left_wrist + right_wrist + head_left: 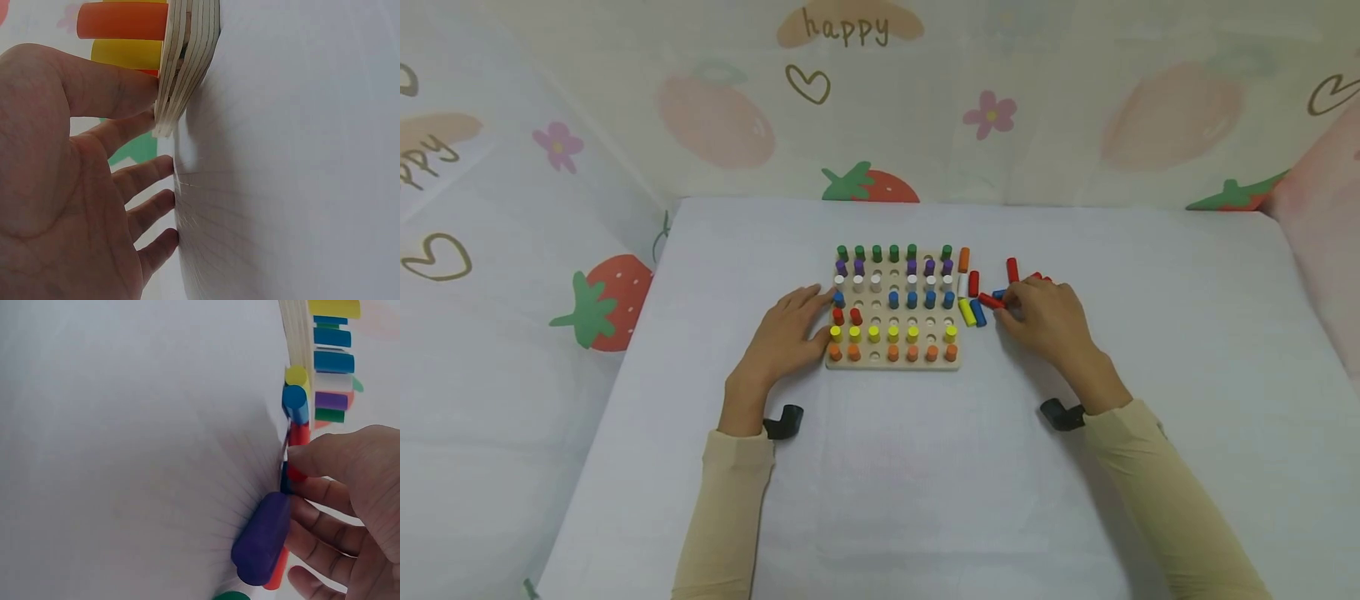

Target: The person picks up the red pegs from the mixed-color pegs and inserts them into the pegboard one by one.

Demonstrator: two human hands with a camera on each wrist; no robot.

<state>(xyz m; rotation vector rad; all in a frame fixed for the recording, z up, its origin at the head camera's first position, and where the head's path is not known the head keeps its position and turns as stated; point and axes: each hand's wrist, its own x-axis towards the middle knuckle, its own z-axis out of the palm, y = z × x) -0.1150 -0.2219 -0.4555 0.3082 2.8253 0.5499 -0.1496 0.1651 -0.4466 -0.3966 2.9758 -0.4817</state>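
Note:
A wooden pegboard [887, 367] stands in the middle of the table, with rows of coloured pegs upright in its holes. My left hand [782, 333] rests at its left side, fingers spread. In the left wrist view, the left thumb [112, 90] touches the board's edge [181, 69] and the other fingertips reach the cloth. To the right of the board, my right hand [1045, 321] pinches a red peg [991, 301] between thumb and fingers. A purple peg [262, 537] lies beneath that hand, hidden in the head view.
Loose pegs lie right of the board: an orange peg [964, 259], a white peg [962, 286], a yellow peg [967, 312], a blue peg [978, 313] and several red ones. A white cloth [925, 483] covers the table; printed curtains [925, 100] hang behind.

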